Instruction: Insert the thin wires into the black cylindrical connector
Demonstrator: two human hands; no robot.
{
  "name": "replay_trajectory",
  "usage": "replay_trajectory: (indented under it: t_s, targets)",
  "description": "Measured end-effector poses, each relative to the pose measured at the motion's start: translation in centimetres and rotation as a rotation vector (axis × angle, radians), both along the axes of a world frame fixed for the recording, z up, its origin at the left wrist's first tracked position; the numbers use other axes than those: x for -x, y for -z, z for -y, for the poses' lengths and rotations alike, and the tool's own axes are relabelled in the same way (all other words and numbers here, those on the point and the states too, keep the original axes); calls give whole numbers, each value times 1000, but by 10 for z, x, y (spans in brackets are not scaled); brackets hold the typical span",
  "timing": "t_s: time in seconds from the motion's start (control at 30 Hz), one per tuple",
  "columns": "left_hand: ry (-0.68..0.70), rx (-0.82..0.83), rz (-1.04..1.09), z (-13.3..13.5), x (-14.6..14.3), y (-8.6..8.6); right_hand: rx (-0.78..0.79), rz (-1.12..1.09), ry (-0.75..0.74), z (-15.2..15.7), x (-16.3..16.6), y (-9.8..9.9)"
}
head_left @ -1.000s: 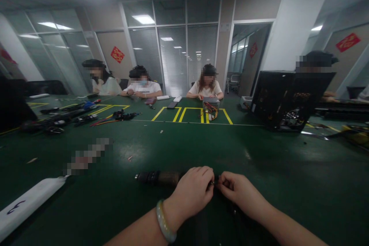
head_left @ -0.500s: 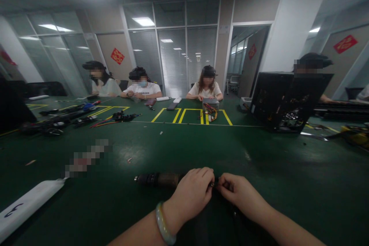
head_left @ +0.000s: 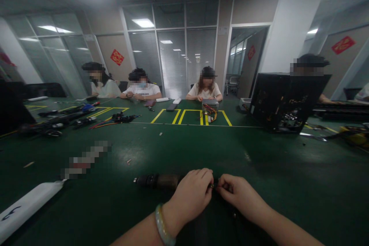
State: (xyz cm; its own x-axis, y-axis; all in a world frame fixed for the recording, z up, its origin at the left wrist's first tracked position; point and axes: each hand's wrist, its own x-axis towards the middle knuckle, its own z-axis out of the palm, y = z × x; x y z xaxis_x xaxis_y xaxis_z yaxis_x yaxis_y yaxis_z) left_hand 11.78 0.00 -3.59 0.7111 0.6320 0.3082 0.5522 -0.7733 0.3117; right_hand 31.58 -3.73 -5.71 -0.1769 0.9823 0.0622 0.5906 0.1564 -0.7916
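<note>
A dark electric drill (head_left: 167,181) lies on its side on the green table, its chuck and metal tip pointing left. Over the drill's rear part rests my left hand (head_left: 194,190), palm down with fingers curled round it; a light green bangle (head_left: 162,225) circles that wrist. A small brass-coloured bit (head_left: 212,185) shows at the left fingertips. Close beside it, my right hand (head_left: 238,192) is closed in a pinch on something small and dark that the fingers mostly hide. The two hands are nearly touching. Dark shapes below them are too dim to make out.
A white-handled item (head_left: 31,203) with a blurred-out far part lies at left. Bundled cables (head_left: 115,119) are behind it. A black computer case (head_left: 285,102) stands at right back. A power supply with coloured wires (head_left: 210,107) sits before a seated person; other people sit along the far side.
The view has shifted very slightly. Both hands keep almost the same place and grip, and the drill stays where it was.
</note>
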Motion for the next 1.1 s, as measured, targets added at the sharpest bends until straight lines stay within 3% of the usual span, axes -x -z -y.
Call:
replay_trajectory:
  t_s: [0.6, 0.93, 1.1]
  targets:
    - [-13, 11, 15, 3, 1, -4, 19, 11, 7, 3, 1, -8]
    - [38, -11, -6, 1, -1, -3, -20, 26, 14, 0, 0, 1]
    - [-8, 3, 24, 2, 1, -2, -6, 12, 5, 1, -1, -1]
